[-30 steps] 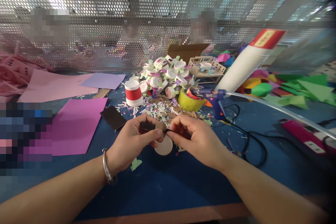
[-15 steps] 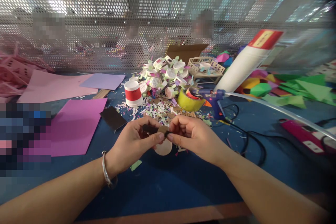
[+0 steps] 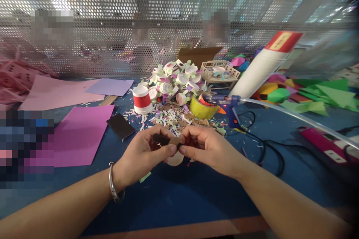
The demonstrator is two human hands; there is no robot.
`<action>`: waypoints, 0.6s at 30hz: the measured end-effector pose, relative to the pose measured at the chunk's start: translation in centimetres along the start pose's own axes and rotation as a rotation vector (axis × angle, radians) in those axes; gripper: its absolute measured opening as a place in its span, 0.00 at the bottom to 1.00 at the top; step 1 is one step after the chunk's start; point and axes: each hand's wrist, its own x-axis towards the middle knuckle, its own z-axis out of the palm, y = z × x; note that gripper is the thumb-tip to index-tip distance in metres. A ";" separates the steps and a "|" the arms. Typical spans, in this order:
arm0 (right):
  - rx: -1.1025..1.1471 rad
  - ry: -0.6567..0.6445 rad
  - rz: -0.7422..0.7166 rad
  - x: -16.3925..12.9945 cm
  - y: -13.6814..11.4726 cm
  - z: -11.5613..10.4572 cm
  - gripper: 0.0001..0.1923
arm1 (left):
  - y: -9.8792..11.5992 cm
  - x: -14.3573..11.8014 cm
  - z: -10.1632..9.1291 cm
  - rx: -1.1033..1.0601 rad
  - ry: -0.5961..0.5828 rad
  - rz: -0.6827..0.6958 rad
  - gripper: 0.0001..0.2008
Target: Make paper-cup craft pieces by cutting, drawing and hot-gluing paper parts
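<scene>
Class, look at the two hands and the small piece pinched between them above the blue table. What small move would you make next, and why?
Probably press the brown piece flat against the dark strip: the left hand and right hand both pinch them where they meet, above the white disc.

Over the last second both hands have drifted a little nearer to the person. The left hand (image 3: pixel 143 155) has slid slightly right and nearer, and the right hand (image 3: pixel 209 147) has eased left, so thumbs and fingertips press closer together over the small dark strip (image 3: pixel 164 140) and brown piece (image 3: pixel 175 141) pinched between them. The pale disc (image 3: pixel 175 159) beneath them now shows less, seemingly more covered by the fingers.
</scene>
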 end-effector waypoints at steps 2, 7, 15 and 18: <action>0.021 -0.008 0.000 0.0 -0.1 0.0 0.11 | -0.1 0.0 0.0 0.009 -0.001 0.002 0.11; 0.014 -0.011 -0.017 -0.1 -0.3 0.1 0.10 | -0.4 0.0 -0.1 0.061 0.016 0.021 0.10; -0.028 0.026 -0.029 0.0 -0.2 0.4 0.11 | -0.3 0.1 -0.2 0.112 0.047 0.037 0.11; -0.010 0.063 -0.038 0.0 -0.2 0.4 0.13 | 0.1 0.2 -0.6 0.129 0.049 0.042 0.15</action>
